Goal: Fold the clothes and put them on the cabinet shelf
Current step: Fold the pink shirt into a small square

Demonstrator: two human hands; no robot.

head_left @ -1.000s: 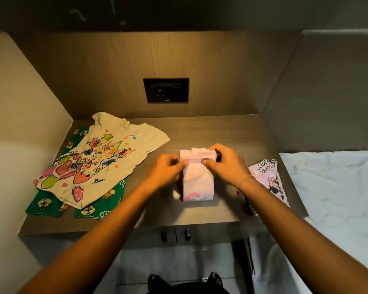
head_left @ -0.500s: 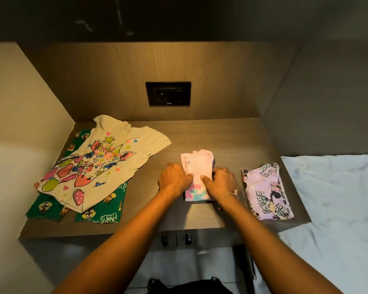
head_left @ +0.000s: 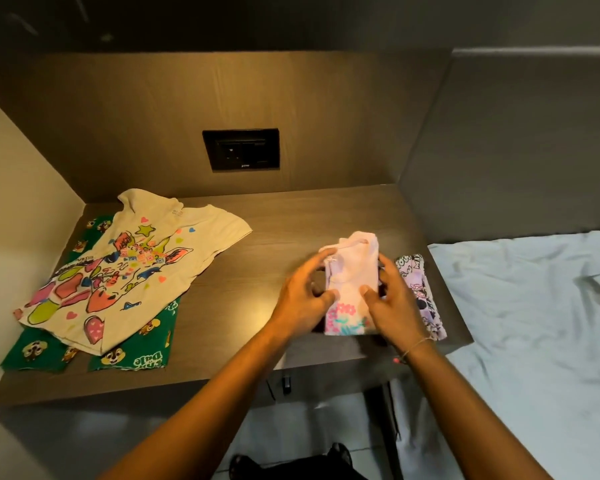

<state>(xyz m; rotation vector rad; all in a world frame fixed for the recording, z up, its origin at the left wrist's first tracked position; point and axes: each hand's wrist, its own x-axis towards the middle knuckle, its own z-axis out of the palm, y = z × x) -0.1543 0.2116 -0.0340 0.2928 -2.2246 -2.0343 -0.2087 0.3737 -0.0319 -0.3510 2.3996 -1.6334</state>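
Head view: the folded pink garment (head_left: pixel 352 271) was gripped on the shelf (head_left: pixel 291 220) by left hand (head_left: pixel 302 296) and right hand (head_left: pixel 392 306), beside a folded purple piece (head_left: pixel 418 289), with cream T-shirt (head_left: pixel 118 271) and green garment (head_left: pixel 142 348) not yet folded.

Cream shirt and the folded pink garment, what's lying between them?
Head view: past the cream shirt, bare shelf, then the left hand holding the pink garment.

Dim, warm light falls from above onto the back panel (head_left: pixel 136 116) and tabletop (head_left: pixel 257 244); the top of the view is almost black. The left hand (head_left: pixel 298 299) and right hand (head_left: pixel 395 306) throw soft shadows beneath the cloth (head_left: pixel 352 289) they grip (its edges slightly smeared). The bed (head_left: pixel 534 306) reads cooler; straight lines bow near the edges.
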